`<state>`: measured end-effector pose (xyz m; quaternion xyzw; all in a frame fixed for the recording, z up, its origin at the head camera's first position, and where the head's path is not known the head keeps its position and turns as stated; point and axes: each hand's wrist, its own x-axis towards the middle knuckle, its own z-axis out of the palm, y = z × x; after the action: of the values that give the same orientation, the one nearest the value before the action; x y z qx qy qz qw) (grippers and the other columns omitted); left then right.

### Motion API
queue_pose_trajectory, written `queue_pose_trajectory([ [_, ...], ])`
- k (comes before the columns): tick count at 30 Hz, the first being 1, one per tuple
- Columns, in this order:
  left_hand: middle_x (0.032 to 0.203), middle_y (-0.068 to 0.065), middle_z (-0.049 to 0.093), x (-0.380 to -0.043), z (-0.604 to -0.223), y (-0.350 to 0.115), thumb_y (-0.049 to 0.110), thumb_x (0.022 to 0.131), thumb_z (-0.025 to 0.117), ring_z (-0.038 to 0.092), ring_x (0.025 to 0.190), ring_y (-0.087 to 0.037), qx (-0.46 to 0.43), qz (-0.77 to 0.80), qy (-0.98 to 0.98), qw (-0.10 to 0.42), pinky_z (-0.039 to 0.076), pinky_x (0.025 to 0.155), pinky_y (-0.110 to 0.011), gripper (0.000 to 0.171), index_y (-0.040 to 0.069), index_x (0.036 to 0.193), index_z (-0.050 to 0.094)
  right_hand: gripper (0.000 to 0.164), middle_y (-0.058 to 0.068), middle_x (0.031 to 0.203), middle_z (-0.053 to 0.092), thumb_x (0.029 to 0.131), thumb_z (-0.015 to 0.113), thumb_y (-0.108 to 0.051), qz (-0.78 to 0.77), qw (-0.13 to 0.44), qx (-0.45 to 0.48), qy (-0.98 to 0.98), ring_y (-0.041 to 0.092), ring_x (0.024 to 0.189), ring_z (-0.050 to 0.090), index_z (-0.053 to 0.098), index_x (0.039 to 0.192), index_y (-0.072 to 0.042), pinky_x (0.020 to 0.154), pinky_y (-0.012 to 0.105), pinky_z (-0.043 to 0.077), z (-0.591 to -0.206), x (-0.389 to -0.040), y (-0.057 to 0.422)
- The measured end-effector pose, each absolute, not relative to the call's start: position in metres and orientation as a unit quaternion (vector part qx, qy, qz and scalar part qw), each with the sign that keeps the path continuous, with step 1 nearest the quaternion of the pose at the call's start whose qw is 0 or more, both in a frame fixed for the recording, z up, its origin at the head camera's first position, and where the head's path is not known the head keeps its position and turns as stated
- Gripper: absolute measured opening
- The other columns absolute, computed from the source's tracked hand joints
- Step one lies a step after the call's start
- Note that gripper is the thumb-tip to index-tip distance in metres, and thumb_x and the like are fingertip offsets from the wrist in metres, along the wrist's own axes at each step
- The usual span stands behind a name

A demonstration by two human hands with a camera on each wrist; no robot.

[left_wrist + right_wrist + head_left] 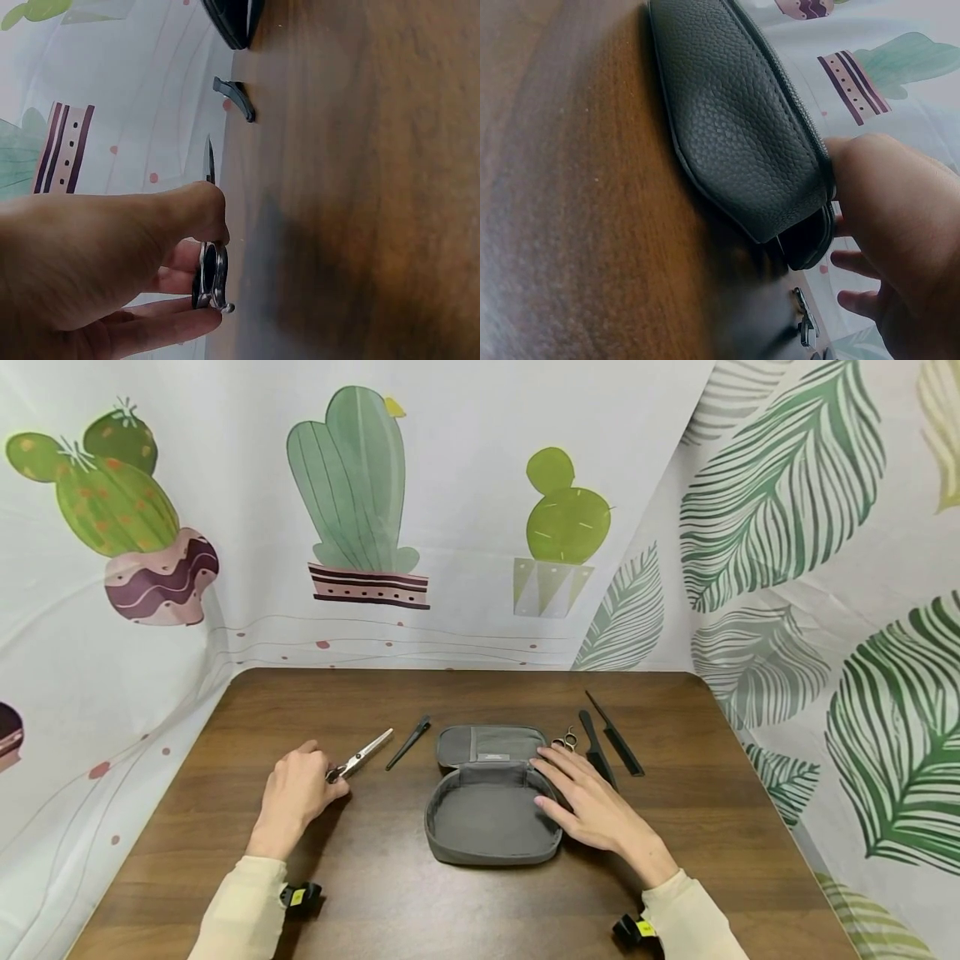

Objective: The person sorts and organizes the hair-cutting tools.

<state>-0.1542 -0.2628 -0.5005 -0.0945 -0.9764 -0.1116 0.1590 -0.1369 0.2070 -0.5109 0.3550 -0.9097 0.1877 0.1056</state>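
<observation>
My left hand (294, 789) pinches silver scissors (362, 755) at their dark finger loops, on the left side of the table. The blades point up and to the right, away from the hand. In the left wrist view, thumb and fingers close around the scissors' handles (212, 274). An unzipped grey zip case (491, 818) lies in the middle with its lid (491, 745) folded back. My right hand (592, 806) rests with extended fingers on the case's right rim; the right wrist view shows the case's pebbled side wall (739, 127) beside the thumb.
A black hair clip (408, 743) lies between the scissors and the case. Behind my right hand are another pair of scissors (570, 740), partly hidden, a black comb (595, 743) and a tail comb (618, 743). A printed curtain (480, 527) hangs behind the brown table (360, 893).
</observation>
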Motion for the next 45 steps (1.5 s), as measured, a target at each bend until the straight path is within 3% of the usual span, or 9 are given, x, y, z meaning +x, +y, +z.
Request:
queue_pose_trajectory([
  [3,0.079,-0.009,0.060,-0.155,-0.498,-0.261,0.025,0.065,0.085,0.061,0.059,-0.038,-0.106,-0.111,-0.973,0.173,0.054,0.050,-0.055,0.016,0.014,0.065,0.073,0.059,0.017,0.158,0.042,0.105,0.058,-0.039,0.189,0.097,0.354,-0.911,0.032,0.149,0.025,0.053,0.152,-0.005,0.115,0.061,0.031,-0.510,-0.136,0.207],
  [11,0.076,-0.007,0.063,-0.160,-0.483,-0.243,0.016,0.066,0.078,0.060,0.058,-0.025,-0.152,-0.150,-0.938,0.274,0.054,0.051,-0.049,0.009,0.009,0.070,0.077,0.059,0.018,0.158,0.042,0.104,0.060,-0.037,0.189,0.099,0.358,-0.909,0.034,0.148,0.027,0.052,0.152,-0.004,0.114,0.063,0.031,-0.511,-0.138,0.208],
  [22,0.083,-0.008,0.066,-0.162,-0.459,-0.199,0.014,0.071,0.078,0.064,0.059,-0.017,-0.143,-0.256,-0.905,0.308,0.056,0.053,-0.044,0.012,0.005,0.079,0.081,0.058,0.017,0.157,0.044,0.104,0.058,-0.038,0.192,0.104,0.361,-0.907,0.031,0.148,0.027,0.054,0.151,-0.004,0.114,0.061,0.032,-0.511,-0.139,0.208],
  [32,0.086,-0.006,0.067,-0.158,-0.446,-0.161,0.011,0.076,0.079,0.071,0.062,-0.008,-0.178,-0.367,-0.867,0.285,0.061,0.055,-0.026,0.008,0.008,0.083,0.082,0.059,0.014,0.158,0.043,0.104,0.059,-0.039,0.217,0.103,0.351,-0.905,0.033,0.148,0.027,0.051,0.153,-0.007,0.115,0.058,0.032,-0.501,-0.140,0.210],
  [38,0.089,-0.005,0.067,-0.153,-0.444,-0.137,0.011,0.078,0.079,0.069,0.066,-0.006,-0.192,-0.418,-0.849,0.260,0.062,0.059,-0.024,0.009,0.009,0.086,0.082,0.058,0.011,0.157,0.045,0.103,0.062,-0.034,0.270,0.128,0.345,-0.890,0.032,0.147,0.030,0.051,0.153,-0.007,0.115,0.057,0.033,-0.482,-0.143,0.203],
  [45,0.091,0.001,0.066,-0.148,-0.443,-0.118,0.013,0.080,0.079,0.069,0.069,-0.007,-0.203,-0.458,-0.831,0.242,0.061,0.064,-0.019,0.009,0.010,0.088,0.082,0.055,0.004,0.156,0.046,0.101,0.065,-0.026,0.353,0.167,0.329,-0.860,0.022,0.145,0.035,0.052,0.153,-0.010,0.113,0.053,0.038,-0.461,-0.146,0.187],
])
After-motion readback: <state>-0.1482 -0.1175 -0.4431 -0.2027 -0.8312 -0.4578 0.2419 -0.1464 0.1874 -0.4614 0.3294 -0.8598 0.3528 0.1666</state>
